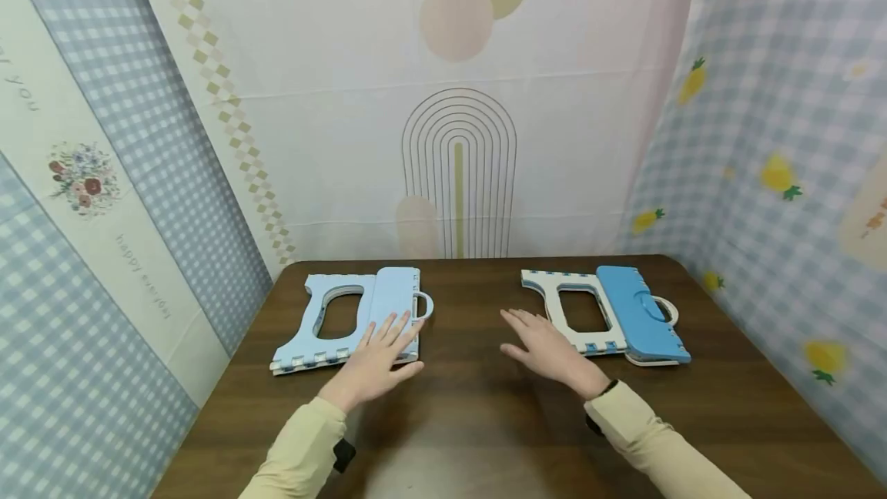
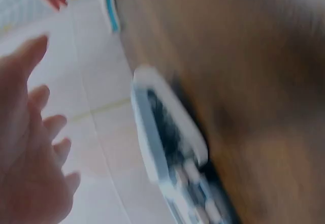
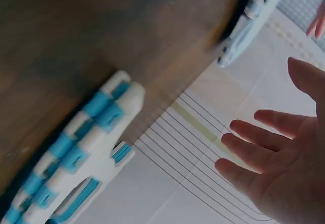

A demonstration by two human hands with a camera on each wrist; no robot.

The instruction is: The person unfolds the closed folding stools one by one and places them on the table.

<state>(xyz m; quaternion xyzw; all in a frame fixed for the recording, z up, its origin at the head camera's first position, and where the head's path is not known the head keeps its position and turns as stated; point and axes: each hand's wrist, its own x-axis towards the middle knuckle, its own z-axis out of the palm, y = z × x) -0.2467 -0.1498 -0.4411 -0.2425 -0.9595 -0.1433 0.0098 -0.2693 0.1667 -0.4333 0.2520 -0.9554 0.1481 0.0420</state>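
Two folded step stools lie flat on a brown table. The light-blue stool is at the left, with a loop handle on its right side. The white-and-blue stool lies at the right, its handle also facing right. My left hand hovers over the near right part of the light-blue stool, fingers spread and holding nothing. My right hand, fingers extended, is above the table by the near left side of the white-and-blue stool. In the wrist views both hands appear raised clear of the stools.
The brown table has a back edge against a pale patterned cloth. Checked cloth hangs along the left and, with pineapple prints, along the right. A dark band sits on each wrist.
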